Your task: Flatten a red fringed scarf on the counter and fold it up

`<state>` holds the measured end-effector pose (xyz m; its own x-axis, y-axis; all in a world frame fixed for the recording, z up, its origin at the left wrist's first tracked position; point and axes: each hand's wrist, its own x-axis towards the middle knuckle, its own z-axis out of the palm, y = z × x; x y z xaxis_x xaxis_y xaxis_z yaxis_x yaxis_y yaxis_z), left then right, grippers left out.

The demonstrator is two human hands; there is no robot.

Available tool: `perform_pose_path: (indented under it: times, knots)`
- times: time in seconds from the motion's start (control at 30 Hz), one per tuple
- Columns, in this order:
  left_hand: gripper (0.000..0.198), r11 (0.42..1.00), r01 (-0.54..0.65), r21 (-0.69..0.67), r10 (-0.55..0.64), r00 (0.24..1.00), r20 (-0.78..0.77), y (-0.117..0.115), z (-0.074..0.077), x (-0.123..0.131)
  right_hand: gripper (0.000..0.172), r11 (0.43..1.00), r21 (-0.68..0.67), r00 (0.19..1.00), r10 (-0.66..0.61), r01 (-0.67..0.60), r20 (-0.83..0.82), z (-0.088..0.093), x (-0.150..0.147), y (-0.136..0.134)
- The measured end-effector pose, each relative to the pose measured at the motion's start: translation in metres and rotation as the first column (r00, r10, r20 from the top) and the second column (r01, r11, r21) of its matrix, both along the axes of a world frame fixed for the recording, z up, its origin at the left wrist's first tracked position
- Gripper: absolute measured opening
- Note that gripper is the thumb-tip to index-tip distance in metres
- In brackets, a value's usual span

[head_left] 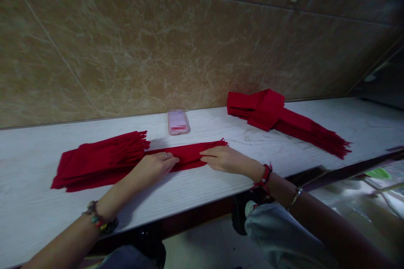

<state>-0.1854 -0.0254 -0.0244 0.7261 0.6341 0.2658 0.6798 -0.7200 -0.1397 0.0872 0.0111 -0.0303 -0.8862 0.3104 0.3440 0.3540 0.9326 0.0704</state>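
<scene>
A red scarf (101, 155) with a fringed end lies folded lengthwise on the white wood-grain tabletop (202, 191). From under its fringe, a narrow folded red strip (189, 153) runs to the right; whether it is the same scarf I cannot tell. My left hand (159, 165) rests on this strip beside the fringe, its fingers closed at the cloth's near edge. Farther right, my right hand (222, 159) pinches the strip near its frayed right end. The fingertips of both hands are partly hidden.
Against the marbled wall (142, 50), a small blurred pack (178, 122) lies on the tabletop. Another red scarf (268, 111), folded with a band across it, is at the right. Below the table's front edge my grey-clad leg (280, 227) shows.
</scene>
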Motion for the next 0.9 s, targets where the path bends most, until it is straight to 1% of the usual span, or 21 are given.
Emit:
perform_pose_path:
  times: [0.1, 0.2, 0.37, 0.5, 0.6, 0.67, 0.77, 0.83, 0.9]
  knots:
    - [0.027, 0.999, -0.035, -0.011, 0.035, 0.999, 0.016, -0.001, 0.001, 0.001, 0.024, 0.988, 0.153, 0.999, 0.017, -0.022, 0.034, -0.002, -0.002, 0.001]
    - [0.028, 0.999, -0.046, -0.013, 0.046, 0.999, -0.002, -0.002, 0.001, 0.002, 0.024, 0.98, 0.193, 0.997, 0.039, -0.052, 0.069, 0.0, 0.0, 0.002]
    - [0.032, 1.0, 0.003, 0.001, -0.003, 0.998, -0.062, -0.004, 0.001, 0.001, 0.022, 0.987, 0.151, 0.993, 0.038, -0.054, 0.109, 0.006, 0.002, -0.002]
    - [0.037, 1.0, 0.022, 0.002, -0.022, 0.993, -0.115, -0.005, 0.004, 0.001, 0.025, 0.996, 0.086, 0.998, 0.019, -0.023, 0.054, 0.005, -0.001, -0.006]
    - [0.034, 0.999, 0.032, -0.003, -0.032, 0.995, -0.096, -0.006, 0.005, 0.001, 0.024, 0.998, 0.042, 0.999, 0.035, -0.037, 0.04, 0.0, -0.003, -0.004]
    - [0.03, 0.998, 0.063, -0.016, -0.064, 0.995, -0.077, -0.006, 0.006, 0.001, 0.026, 0.998, 0.004, 0.998, 0.059, -0.059, 0.034, -0.004, -0.002, -0.003]
    - [0.026, 0.996, 0.091, -0.014, -0.091, 0.994, -0.053, -0.007, 0.005, 0.001, 0.03, 0.999, -0.039, 0.998, 0.008, -0.01, -0.056, -0.011, 0.0, -0.001]
    - [0.027, 0.997, 0.073, 0.025, -0.072, 0.997, -0.021, -0.007, 0.004, 0.001, 0.03, 0.999, -0.046, 0.992, -0.029, 0.023, -0.126, -0.014, -0.001, -0.002]
    - [0.027, 0.997, 0.045, 0.065, -0.046, 0.999, 0.024, -0.007, 0.003, 0.0, 0.029, 0.999, -0.044, 0.984, -0.027, 0.02, -0.178, -0.014, -0.003, -0.003]
